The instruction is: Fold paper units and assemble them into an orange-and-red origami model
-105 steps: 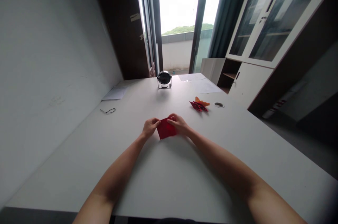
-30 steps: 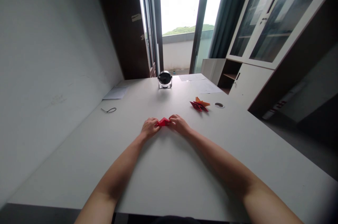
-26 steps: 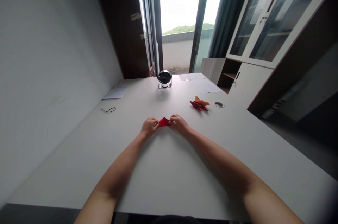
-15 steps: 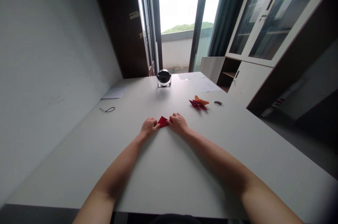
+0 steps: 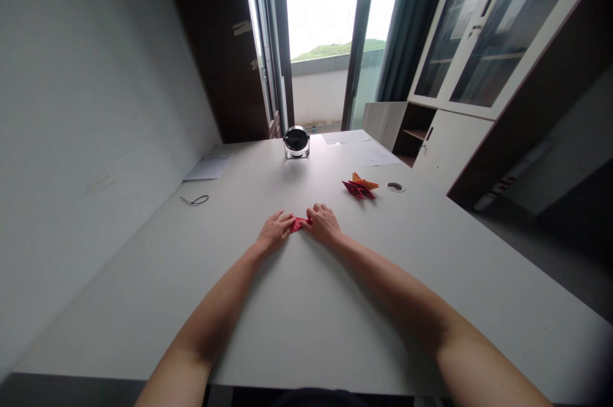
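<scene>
A small folded piece of red paper (image 5: 299, 223) lies flat on the white table (image 5: 306, 305), mostly covered by my fingers. My left hand (image 5: 274, 233) presses on its left end with the fingers stretched forward. My right hand (image 5: 324, 225) holds down its right end, fingers curled over the paper. Both forearms reach in from the near edge.
A pile of folded red and orange paper pieces (image 5: 360, 186) lies to the right, beside a round cable hole (image 5: 395, 186). A small desk fan (image 5: 296, 142) stands at the far end, with white sheets (image 5: 209, 168) and a black tie (image 5: 195, 200) at left. Cabinets stand right.
The red paper went from a larger square to a small flat fold. My hands have closed in and now press it down on the table.
</scene>
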The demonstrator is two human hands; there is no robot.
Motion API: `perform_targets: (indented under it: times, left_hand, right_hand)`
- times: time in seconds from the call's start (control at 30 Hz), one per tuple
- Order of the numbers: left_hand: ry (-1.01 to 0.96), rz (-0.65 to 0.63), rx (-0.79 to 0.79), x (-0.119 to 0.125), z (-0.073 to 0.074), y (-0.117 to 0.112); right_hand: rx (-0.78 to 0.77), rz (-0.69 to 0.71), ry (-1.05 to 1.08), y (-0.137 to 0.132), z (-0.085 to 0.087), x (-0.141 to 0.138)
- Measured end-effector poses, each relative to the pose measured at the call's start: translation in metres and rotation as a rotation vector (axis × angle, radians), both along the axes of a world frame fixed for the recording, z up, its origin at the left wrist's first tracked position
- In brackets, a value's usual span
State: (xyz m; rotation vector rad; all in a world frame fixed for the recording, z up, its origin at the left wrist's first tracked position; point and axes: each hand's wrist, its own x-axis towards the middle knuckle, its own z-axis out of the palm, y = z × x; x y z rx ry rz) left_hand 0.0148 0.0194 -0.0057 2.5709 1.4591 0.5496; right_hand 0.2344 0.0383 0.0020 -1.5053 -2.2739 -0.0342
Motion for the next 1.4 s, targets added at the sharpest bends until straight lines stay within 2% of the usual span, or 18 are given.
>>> perform_targets:
  times: [0.23,0.43,0.57,0.77,0.97,1.1,1.4]
  left_hand:
    - [0.038,-0.012,-0.036,-0.001,0.003,0.001]
    - [0.038,-0.023,-0.05,-0.002,0.006,-0.001]
    - [0.025,-0.018,-0.042,-0.003,0.006,-0.002]
    - [0.006,0.002,-0.037,-0.003,0.002,-0.001]
    - [-0.021,-0.012,-0.068,-0.003,0.001,0.002]
    - [-0.062,-0.062,-0.128,-0.009,0.006,0.005]
    - [-0.18,-0.214,-0.3,-0.041,0.018,0.004]
  right_hand:
    - [-0.056,0.044,0.09,0.007,-0.006,0.006]
    - [-0.09,-0.041,0.125,0.02,-0.009,0.023]
    - [-0.045,-0.096,0.141,0.016,-0.006,0.02]
    - [0.042,0.03,0.183,-0.001,0.003,-0.002]
    - [-0.05,0.077,0.114,0.002,-0.01,-0.003]
    - [-0.089,0.038,0.121,0.009,-0.012,0.003]
    - [-0.086,0.05,0.143,0.015,-0.013,0.009]
